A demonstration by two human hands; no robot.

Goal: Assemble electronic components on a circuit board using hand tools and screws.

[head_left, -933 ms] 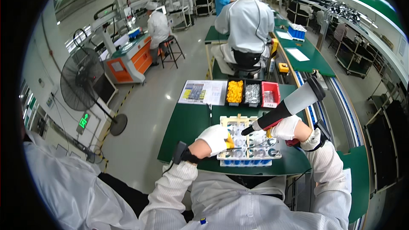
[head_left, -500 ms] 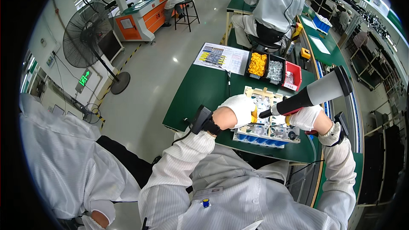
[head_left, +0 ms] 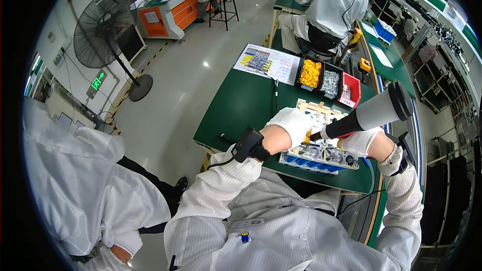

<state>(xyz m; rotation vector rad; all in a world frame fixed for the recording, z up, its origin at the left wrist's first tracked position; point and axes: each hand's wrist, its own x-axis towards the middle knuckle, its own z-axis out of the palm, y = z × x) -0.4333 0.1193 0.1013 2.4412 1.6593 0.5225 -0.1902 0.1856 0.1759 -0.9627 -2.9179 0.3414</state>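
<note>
My right hand (head_left: pixel 361 141), in a white glove, is closed round a grey and black gun-shaped tool (head_left: pixel 371 109) with some red at the grip. The tool slants down to the left, its dark tip close to my left fingertips. My left hand (head_left: pixel 292 124), also gloved, reaches over a pale tray-like fixture (head_left: pixel 303 104) with blue cups (head_left: pixel 311 164) along its near side. Its fingers look bent together, with yellow showing at the tips; what they hold is hidden. Clear round parts and small metal pieces sit in the fixture.
Beyond the fixture on the green table (head_left: pixel 221 110) stand a bin of yellow parts (head_left: pixel 310 74), a bin of silver hardware (head_left: pixel 330 83) and a red bin (head_left: pixel 353 91). A printed sheet (head_left: pixel 266 63) lies beside them. One person (head_left: pixel 90 170) is at left, another (head_left: pixel 334 0) sits ahead.
The whole view has shifted slightly, moving the table a little right. The tool's tip has come closer to my left fingertips. Both hands stay over the fixture.
</note>
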